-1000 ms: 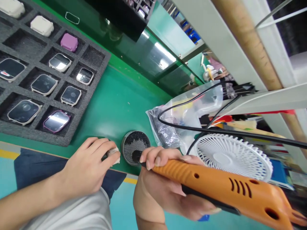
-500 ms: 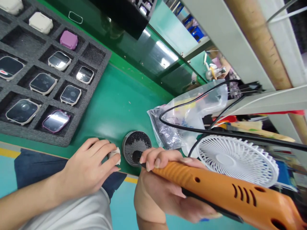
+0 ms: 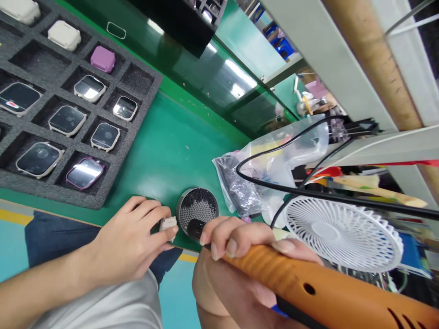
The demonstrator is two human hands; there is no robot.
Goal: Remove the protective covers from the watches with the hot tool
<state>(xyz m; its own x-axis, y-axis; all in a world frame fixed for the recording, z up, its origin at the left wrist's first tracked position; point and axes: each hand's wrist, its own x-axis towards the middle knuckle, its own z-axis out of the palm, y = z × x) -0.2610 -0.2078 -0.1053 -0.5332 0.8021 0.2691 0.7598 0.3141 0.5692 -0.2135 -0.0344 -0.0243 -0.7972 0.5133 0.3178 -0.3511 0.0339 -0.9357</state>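
Orange handheld tool [image 3: 302, 278] lies in the right hand [image 3: 235, 283], fingers wrapped around its narrow end; black tip [image 3: 195, 228] overlaps the round container [image 3: 202, 211] in view. Left hand [image 3: 132, 240]: fingers nearly together, gripping a white piece [image 3: 168, 223] near the green surface [image 3: 171, 141] edge.

- Place: workshop, small-electronics bench.
- Smooth green workbench [image 3: 171, 141] beside pale grey metal frame [image 3: 318, 41].
- Dark grey foam compartment tray [image 3: 77, 195] holding squarish watch-like devices [image 3: 125, 108].
- Orange ribbed-grip handheld tool [image 3: 291, 269].

Handheld tool [image 3: 336, 288], apparently matt plastic
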